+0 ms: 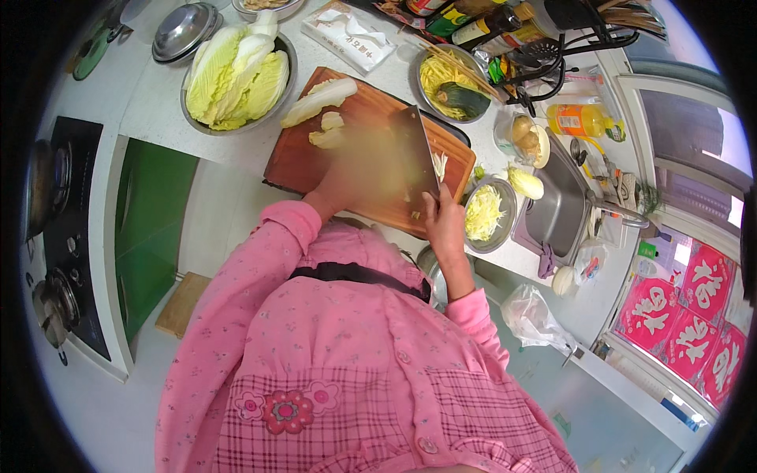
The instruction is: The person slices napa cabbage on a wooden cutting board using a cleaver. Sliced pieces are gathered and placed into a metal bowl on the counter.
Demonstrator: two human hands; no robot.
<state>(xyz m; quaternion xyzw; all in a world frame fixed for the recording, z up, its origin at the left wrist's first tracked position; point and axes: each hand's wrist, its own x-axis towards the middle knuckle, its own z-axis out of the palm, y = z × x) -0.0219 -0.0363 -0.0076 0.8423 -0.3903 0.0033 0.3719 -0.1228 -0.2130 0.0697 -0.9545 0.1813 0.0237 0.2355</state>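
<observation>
My right hand [445, 224] grips the handle of a wide cleaver [417, 154], its blade over the right part of a wooden cutting board [301, 156]. My left hand [337, 186] reaches onto the board left of the blade; a blur covers its fingers, so whatever it touches is hidden. A napa cabbage leaf [322, 101] and a smaller leaf piece [327, 131] lie on the board's left part. Thin pale shreds [439, 165] rest just right of the blade. More shredded cabbage [485, 213] fills a metal bowl beside the board.
Whole cabbage leaves [236, 77] fill a large metal bowl at the back left. Behind the board are a tissue pack [349, 35] and a bowl with yellow shreds, chopsticks and a dark green squash [464, 99]. At right stand a sink [556, 201] and a cabbage heart [525, 182].
</observation>
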